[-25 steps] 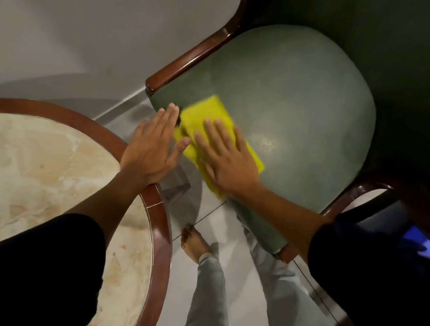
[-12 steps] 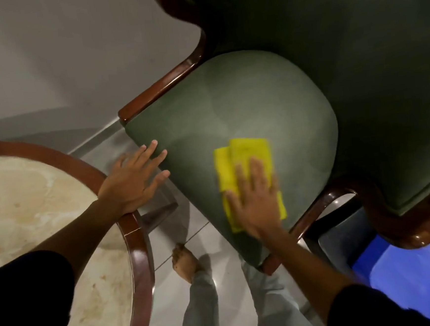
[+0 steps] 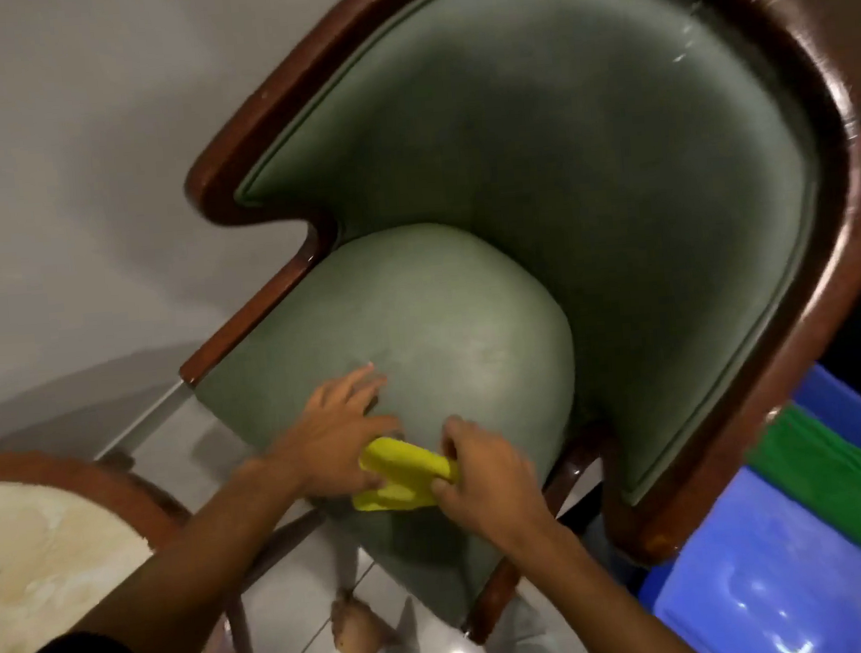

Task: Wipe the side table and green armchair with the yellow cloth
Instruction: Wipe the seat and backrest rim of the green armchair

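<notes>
The green armchair [image 3: 469, 323] with a dark wood frame fills the middle of the view, its curved back rising behind the rounded seat. The yellow cloth [image 3: 404, 475] is bunched at the seat's front edge. My right hand [image 3: 481, 469] grips the cloth's right end with curled fingers. My left hand [image 3: 339, 436] lies flat on the seat, fingers spread, its lower edge touching the cloth's left side. The round side table [image 3: 50, 557], with a beige marble top and wood rim, is at the lower left.
A blue plastic container [image 3: 778, 582] stands right of the chair with a green cloth [image 3: 832, 485] lying on it. A grey wall runs behind the chair and table. My bare foot [image 3: 354, 631] is on the pale tiled floor below the seat.
My right hand pulled the cloth from the seat top to the front edge and bunched it. My left hand left the table rim and landed on the seat. The view tilted up the chair back.
</notes>
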Demonstrator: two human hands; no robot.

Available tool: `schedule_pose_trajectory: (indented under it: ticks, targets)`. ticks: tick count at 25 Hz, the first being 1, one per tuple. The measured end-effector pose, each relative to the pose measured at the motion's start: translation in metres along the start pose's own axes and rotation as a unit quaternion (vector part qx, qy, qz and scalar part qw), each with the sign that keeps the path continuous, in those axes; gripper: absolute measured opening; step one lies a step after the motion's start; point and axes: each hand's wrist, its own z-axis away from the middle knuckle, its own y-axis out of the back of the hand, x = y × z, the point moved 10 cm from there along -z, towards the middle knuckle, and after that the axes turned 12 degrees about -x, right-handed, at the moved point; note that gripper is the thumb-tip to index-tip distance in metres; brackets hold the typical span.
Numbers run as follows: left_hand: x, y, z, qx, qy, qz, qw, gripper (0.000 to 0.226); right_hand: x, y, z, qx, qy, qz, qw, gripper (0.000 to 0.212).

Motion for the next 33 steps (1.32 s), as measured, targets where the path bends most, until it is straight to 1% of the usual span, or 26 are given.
schedule_pose_trajectory:
  ticks: [1,2,3,4,6,8,9,10,11,12,13,14,15,17,19,21,23,24,26,28,29,31,33]
  targets:
    - [0.016,0.026,-0.009,-0.014,-0.023,0.062,0.998,0.043,0.007,0.049,0.016,0.056,-0.002,-0.021,0.998,0.029]
    - [0.032,0.059,-0.013,-0.005,-0.055,0.17,0.984,0.027,0.017,0.096,0.033,0.115,-0.006,-0.062,0.991,0.033]
    - [0.05,0.092,-0.016,0.005,-0.093,0.285,0.954,0.017,0.028,0.142,0.051,0.172,-0.006,-0.11,0.979,0.035]
    - [0.074,0.126,-0.022,0.017,-0.135,0.375,0.917,0.016,0.043,0.187,0.069,0.229,-0.002,-0.147,0.962,0.036]
    - [0.129,0.191,-0.04,0.047,-0.19,0.468,0.861,0.016,0.077,0.275,0.105,0.358,0.008,-0.175,0.917,0.039]
    - [0.181,0.244,-0.061,0.08,-0.209,0.523,0.822,0.022,0.103,0.349,0.134,0.478,0.007,-0.128,0.869,0.039]
    - [0.196,0.27,-0.07,0.112,-0.201,0.529,0.817,0.03,0.113,0.377,0.141,0.527,-0.015,-0.073,0.846,0.039]
    - [0.201,0.297,-0.077,0.169,-0.176,0.487,0.839,0.041,0.122,0.395,0.137,0.549,-0.049,-0.013,0.834,0.045]
    - [0.199,0.324,-0.078,0.241,-0.137,0.391,0.878,0.049,0.132,0.406,0.123,0.533,-0.086,0.03,0.841,0.055]
    - [0.188,0.346,-0.074,0.312,-0.085,0.284,0.903,0.055,0.144,0.403,0.098,0.479,-0.121,0.041,0.869,0.066]
    - [0.172,0.363,-0.066,0.369,-0.042,0.191,0.909,0.057,0.156,0.39,0.071,0.411,-0.149,0.033,0.899,0.077]
    - [0.152,0.374,-0.06,0.404,-0.01,0.122,0.907,0.06,0.165,0.376,0.049,0.361,-0.165,0.03,0.918,0.084]
    - [0.128,0.379,-0.055,0.421,0.02,0.07,0.904,0.064,0.171,0.369,0.035,0.347,-0.166,0.047,0.922,0.087]
    - [0.064,0.378,-0.051,0.412,0.108,-0.003,0.905,0.077,0.171,0.386,0.02,0.378,-0.149,0.104,0.908,0.084]
    - [-0.004,0.369,-0.044,0.378,0.192,0.0,0.906,0.09,0.159,0.422,0.001,0.397,-0.127,0.151,0.896,0.08]
    - [-0.054,0.354,-0.042,0.333,0.241,0.052,0.91,0.103,0.139,0.45,-0.032,0.384,-0.107,0.181,0.899,0.078]
    - [-0.075,0.336,-0.05,0.281,0.257,0.072,0.922,0.118,0.11,0.463,-0.064,0.368,-0.08,0.21,0.902,0.076]
    - [-0.078,0.33,-0.055,0.268,0.256,0.075,0.926,0.125,0.092,0.468,-0.08,0.364,-0.064,0.224,0.902,0.075]
    - [-0.084,0.325,-0.062,0.264,0.25,0.088,0.927,0.13,0.055,0.475,-0.117,0.357,-0.036,0.248,0.9,0.074]
    - [-0.09,0.323,-0.065,0.266,0.247,0.092,0.927,0.132,0.005,0.467,-0.155,0.342,0.017,0.283,0.896,0.074]
    - [-0.094,0.322,-0.066,0.269,0.244,0.091,0.927,0.132,-0.023,0.455,-0.174,0.332,0.062,0.307,0.89,0.071]
    - [-0.102,0.319,-0.068,0.269,0.241,0.099,0.927,0.13,-0.072,0.417,-0.198,0.316,0.157,0.379,0.856,0.06]
    - [-0.107,0.319,-0.069,0.273,0.24,0.107,0.925,0.123,-0.082,0.384,-0.2,0.305,0.214,0.439,0.818,0.059]
